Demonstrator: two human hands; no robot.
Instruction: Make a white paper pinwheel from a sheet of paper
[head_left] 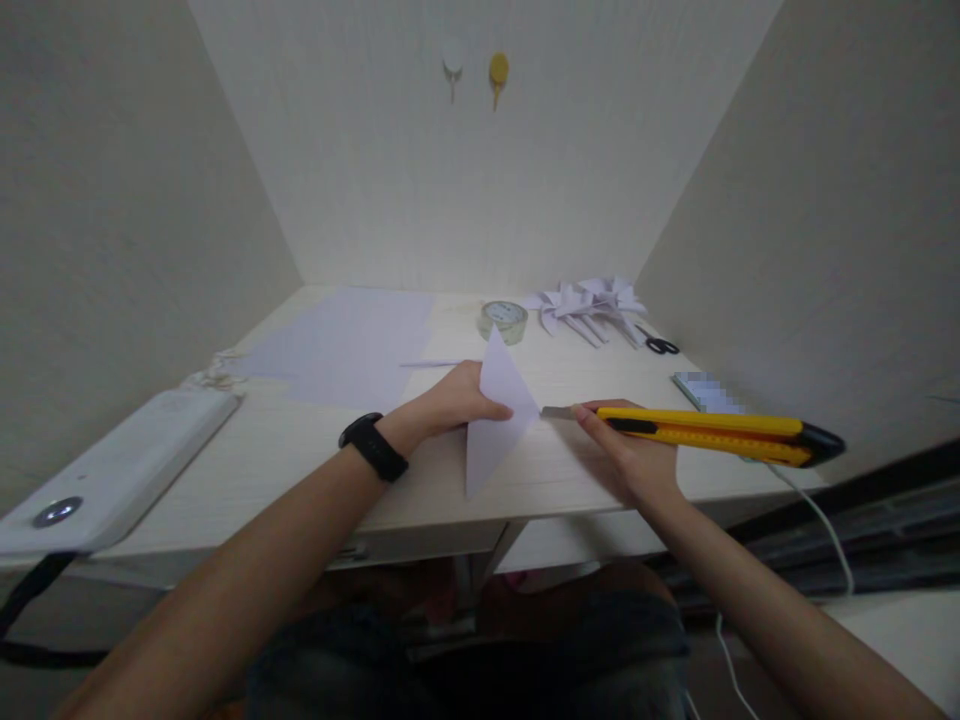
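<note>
My left hand (463, 397), with a black watch on the wrist, grips a folded white sheet of paper (501, 425) by its left side, thumb on the front. The paper stands up from the table with a pointed corner toward the right. In my right hand (634, 450) is a yellow utility knife (705, 428), its blade out and level. The blade tip meets the paper's right corner, or sits just beside it; I cannot tell which. Behind the paper stands a roll of clear tape (504, 320).
White sheets (352, 340) lie at the back left, a thin white paper stick (429, 363) beside them. Paper pinwheels (589, 305) and black scissors (660, 345) lie back right, near a phone (709, 392) with a cable. A white case-like device (120, 465) occupies the left edge.
</note>
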